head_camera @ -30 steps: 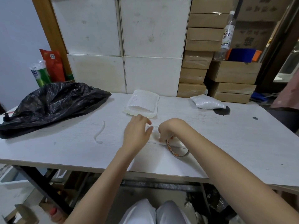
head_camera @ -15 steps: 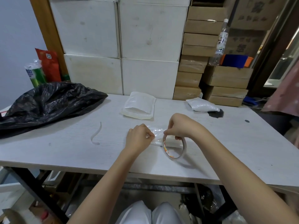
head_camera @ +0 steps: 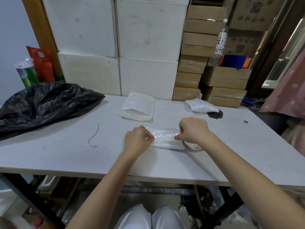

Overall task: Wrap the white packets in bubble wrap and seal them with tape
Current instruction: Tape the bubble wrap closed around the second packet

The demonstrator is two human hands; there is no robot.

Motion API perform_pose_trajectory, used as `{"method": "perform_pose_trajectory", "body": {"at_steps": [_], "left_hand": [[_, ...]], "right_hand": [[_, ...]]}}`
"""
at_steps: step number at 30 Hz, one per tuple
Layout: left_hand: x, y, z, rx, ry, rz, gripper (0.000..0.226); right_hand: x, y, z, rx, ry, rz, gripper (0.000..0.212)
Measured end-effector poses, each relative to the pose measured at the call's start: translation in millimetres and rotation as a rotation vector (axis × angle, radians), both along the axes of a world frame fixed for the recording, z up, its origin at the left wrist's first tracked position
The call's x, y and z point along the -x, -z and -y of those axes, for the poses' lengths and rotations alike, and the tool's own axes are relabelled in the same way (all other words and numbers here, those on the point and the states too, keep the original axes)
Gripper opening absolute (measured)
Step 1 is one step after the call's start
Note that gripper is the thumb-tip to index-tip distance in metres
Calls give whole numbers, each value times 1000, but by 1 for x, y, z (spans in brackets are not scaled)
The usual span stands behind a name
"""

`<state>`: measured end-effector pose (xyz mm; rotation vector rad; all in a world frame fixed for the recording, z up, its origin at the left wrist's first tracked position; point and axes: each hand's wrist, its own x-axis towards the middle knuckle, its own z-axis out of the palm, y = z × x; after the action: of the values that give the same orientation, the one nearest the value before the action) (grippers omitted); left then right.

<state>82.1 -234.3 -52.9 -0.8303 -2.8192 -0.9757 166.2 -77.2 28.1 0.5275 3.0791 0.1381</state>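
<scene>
A bubble-wrapped packet point(head_camera: 165, 135) lies on the white table point(head_camera: 66, 154) between my hands. My left hand point(head_camera: 137, 140) pinches its left end with curled fingers. My right hand point(head_camera: 192, 129) pinches the right end, where a strip of tape stretches along the packet's near edge. The tape roll point(head_camera: 193, 146) lies flat just under my right wrist, mostly hidden. A second wrapped packet point(head_camera: 137, 106) lies farther back in the middle. A white packet point(head_camera: 202, 106) lies at the back right.
A crumpled black plastic bag point(head_camera: 44, 103) covers the table's left. A loose white strip point(head_camera: 94, 136) lies left of my hands. White boxes point(head_camera: 115, 47) and stacked cardboard boxes point(head_camera: 198, 63) stand behind the table. A person in pink point(head_camera: 287, 96) stands at right.
My right hand moved rightward along the packet, drawing tape across it, and the tape roll went from upright in that hand to lying flat by the wrist. My left hand stayed on the left end.
</scene>
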Motion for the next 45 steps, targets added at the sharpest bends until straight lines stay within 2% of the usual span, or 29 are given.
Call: {"method": "perform_pose_trajectory", "body": {"at_steps": [14, 17, 20, 22, 24, 26, 28, 31, 34, 37, 39, 41, 45], "left_hand": [[0, -2, 0, 12, 7, -18, 10], [-2, -2, -3, 96, 8, -67, 12], [-8, -6, -12, 198, 59, -227, 36], [-14, -7, -20, 201, 233, -323, 58], [-17, -6, -26, 262, 443, -341, 71], [-16, -3, -28, 273, 523, -306, 75], [-16, -1, -30, 232, 481, -259, 70], [-23, 3, -36, 123, 447, -273, 51], [-25, 7, -37, 67, 474, -342, 44], [-21, 18, -33, 104, 497, -397, 44], [-21, 20, -33, 148, 488, -419, 42], [-22, 20, -35, 178, 477, -440, 42], [-23, 20, -37, 247, 487, -519, 46]], "right_hand": [[-2, 23, -13, 21, 76, -36, 36], [0, 23, -14, 63, 64, -7, 25], [-3, 19, -19, 152, 51, 4, 15], [-5, 17, -25, 203, 34, 3, 16], [-7, 18, -29, 233, 19, 19, 16], [-9, 21, -34, 295, 20, 28, 19], [-10, 22, -39, 375, 28, 26, 18], [-12, 17, -46, 435, 22, 39, 15], [-13, 9, -47, 366, 26, 10, 15], [-12, 8, -45, 285, 52, 25, 14], [-10, 11, -45, 316, 86, 34, 8], [-10, 13, -45, 347, 113, 31, 13], [-7, 15, -42, 302, 95, 54, 11]]}}
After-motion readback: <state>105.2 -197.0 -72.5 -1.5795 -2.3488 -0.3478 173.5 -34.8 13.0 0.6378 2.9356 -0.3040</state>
